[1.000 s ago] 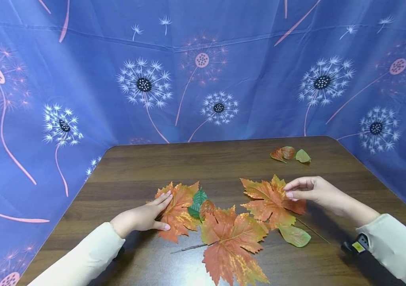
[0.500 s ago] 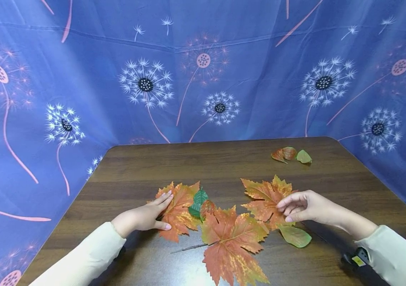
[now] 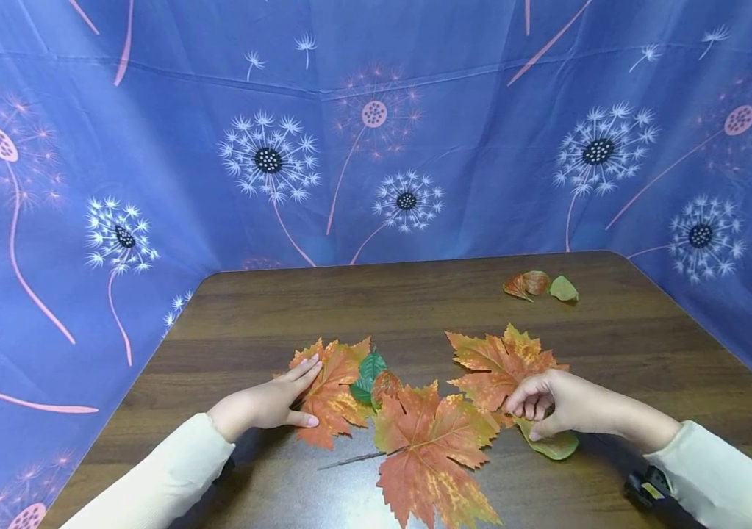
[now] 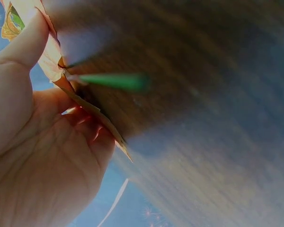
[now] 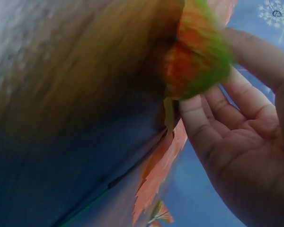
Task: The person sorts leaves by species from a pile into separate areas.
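Note:
My left hand point(image 3: 266, 402) rests with extended fingers on an orange artificial maple leaf point(image 3: 339, 382) at the left. In the left wrist view, the leaf's green-tipped stem point(image 4: 109, 81) sticks out past its edge. My right hand point(image 3: 577, 404) is over a small oval green-and-orange leaf point(image 3: 559, 446), thumb and fingers apart at its edges. That oval leaf point(image 5: 199, 56) looks blurred beside the thumb and forefinger in the right wrist view. Right behind these fingers lies another maple leaf point(image 3: 498, 364). A third maple leaf point(image 3: 431, 455) lies between the hands, nearer the front.
A green leaf point(image 3: 367, 373) and a small reddish leaf point(image 3: 385, 386) lie between the maple leaves. At the back right of the wooden table point(image 3: 270, 301) are reddish leaves point(image 3: 526, 285) and a yellow-green leaf point(image 3: 564, 289). A blue dandelion-print cloth point(image 3: 481, 147) hangs behind.
My right hand has left the right maple leaf's edge and moved left and toward me, down to the oval leaf. The left hand has stayed on its maple leaf.

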Available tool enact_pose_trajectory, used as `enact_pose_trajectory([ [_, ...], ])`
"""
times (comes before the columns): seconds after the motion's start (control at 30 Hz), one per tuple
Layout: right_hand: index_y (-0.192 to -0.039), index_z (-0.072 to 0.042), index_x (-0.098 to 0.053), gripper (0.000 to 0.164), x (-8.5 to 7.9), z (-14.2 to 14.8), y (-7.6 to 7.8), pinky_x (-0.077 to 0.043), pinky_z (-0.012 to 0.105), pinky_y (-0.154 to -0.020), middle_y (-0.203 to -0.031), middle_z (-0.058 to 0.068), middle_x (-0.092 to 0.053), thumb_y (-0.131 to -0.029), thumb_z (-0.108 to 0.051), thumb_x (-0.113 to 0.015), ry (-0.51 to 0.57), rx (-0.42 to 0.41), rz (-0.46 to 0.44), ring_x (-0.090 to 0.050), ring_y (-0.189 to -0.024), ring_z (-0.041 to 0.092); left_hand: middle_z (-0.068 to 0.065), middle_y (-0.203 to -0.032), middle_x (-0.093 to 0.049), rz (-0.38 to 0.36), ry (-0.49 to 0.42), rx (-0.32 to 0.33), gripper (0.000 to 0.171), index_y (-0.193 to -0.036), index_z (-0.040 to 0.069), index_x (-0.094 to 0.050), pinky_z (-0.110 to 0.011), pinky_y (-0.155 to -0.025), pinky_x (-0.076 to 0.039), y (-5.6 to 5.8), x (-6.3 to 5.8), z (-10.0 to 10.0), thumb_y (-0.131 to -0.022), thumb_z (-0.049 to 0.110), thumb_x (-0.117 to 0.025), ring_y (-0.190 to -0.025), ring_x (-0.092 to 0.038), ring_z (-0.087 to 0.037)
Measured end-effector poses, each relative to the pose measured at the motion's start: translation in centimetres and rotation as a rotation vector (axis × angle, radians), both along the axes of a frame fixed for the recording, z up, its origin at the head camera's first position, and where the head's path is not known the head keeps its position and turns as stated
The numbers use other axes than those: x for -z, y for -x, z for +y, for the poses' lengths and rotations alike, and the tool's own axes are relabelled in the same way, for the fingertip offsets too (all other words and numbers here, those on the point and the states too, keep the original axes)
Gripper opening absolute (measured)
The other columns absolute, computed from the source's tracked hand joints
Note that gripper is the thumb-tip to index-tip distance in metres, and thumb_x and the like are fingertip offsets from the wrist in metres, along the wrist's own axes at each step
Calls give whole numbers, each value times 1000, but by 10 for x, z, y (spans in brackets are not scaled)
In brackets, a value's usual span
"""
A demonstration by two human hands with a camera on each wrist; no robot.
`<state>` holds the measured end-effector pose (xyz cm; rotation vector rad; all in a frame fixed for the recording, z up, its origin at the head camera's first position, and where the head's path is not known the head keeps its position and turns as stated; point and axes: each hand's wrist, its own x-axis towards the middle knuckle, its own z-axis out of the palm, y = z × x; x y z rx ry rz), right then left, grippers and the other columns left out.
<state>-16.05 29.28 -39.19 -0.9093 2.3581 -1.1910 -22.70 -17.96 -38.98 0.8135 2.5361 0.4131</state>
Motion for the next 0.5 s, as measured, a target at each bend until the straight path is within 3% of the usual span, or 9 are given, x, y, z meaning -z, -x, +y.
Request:
enact_pose_trajectory([
  [0.23, -94, -8, -71, 19, 2, -2, -3, -51, 25, -60, -82, -1, -64, -77, -13, -79, -61, 20, 37, -56, -72, 0, -15, -163, -6, 2, -2, 3, 91, -156, 6, -15, -57, -112, -28, 0, 0, 0, -89, 42, -64, -148, -15, -37],
  [0.5, -87, -8, -71, 15, 3, -1, -1, -50, 24, -55, -77, -3, -64, -78, -16, -79, -38, 44, 12, -55, -65, -1, -15, -163, -6, 10, 7, 5, 92, -156, 7, -14, -58, -112, -26, 1, 0, 0, -89, 43, -64, -149, -13, -36],
])
